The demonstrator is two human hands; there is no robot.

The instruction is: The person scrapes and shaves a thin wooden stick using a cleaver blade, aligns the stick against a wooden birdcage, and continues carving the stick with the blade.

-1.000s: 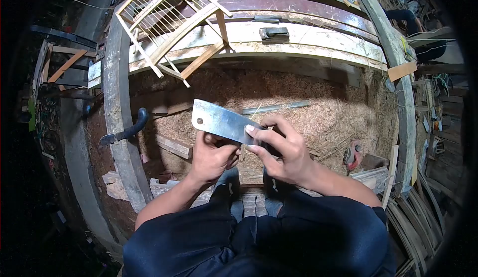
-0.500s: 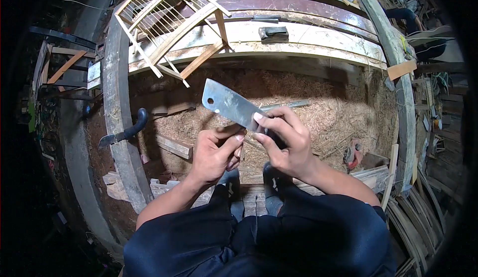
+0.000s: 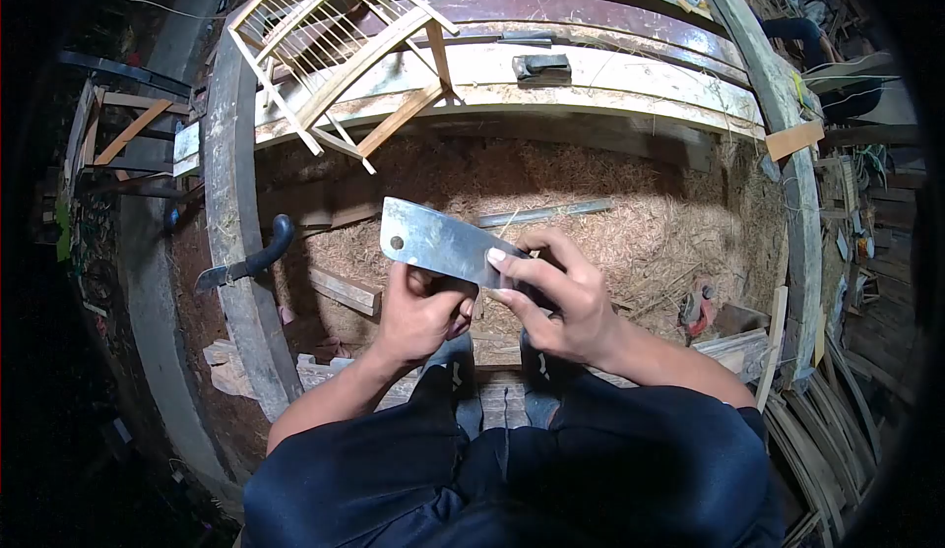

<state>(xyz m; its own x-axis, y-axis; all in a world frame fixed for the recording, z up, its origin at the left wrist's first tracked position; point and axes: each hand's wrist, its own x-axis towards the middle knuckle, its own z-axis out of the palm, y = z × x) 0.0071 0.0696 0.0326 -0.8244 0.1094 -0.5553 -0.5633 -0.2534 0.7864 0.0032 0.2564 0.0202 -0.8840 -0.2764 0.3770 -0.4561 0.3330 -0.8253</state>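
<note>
A broad metal blade (image 3: 433, 241) with a round hole near its left end is held in front of me, above the shavings-covered ground. My right hand (image 3: 561, 297) pinches its right end between thumb and fingers. Under the blade, my left hand (image 3: 418, 317) is closed, thumb against fingers; what it grips, if anything, is too small and partly hidden to name. The blade covers part of the left fingertips.
A slatted wooden frame (image 3: 364, 61) leans over a pale plank (image 3: 650, 88) that bears a dark metal block (image 3: 541, 68). A curved dark-handled tool (image 3: 258, 258) rests on the left beam (image 3: 231, 174). At the upper right, part of another person (image 3: 851, 105) shows.
Half a second ago the blade was tilted more steeply and its left end was higher; it has swung back down and left, close to its earlier position. My right hand has shifted slightly left.
</note>
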